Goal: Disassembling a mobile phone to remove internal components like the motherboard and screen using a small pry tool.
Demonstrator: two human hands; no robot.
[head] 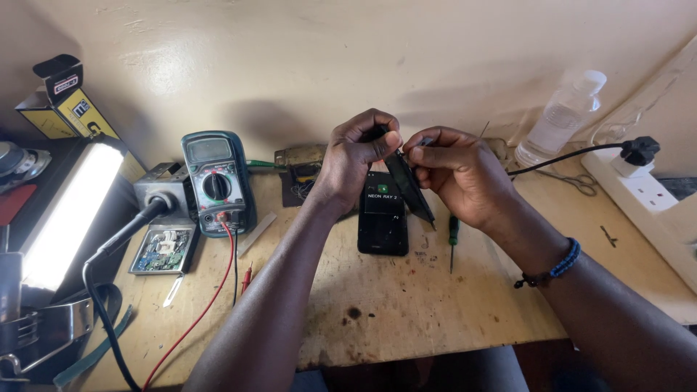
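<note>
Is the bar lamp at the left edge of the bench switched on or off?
On. The bar lamp glows bright white along its whole face, washed out next to the dull wooden bench and the multimeter beside it.

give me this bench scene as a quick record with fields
left hand: left hand pinches top of a thin dark panel
right hand: right hand grips the same panel
below hands: black phone body flat on wooden table
beside phone: green screwdriver
left side: multimeter, lit lamp
right side: water bottle, power strip
</note>
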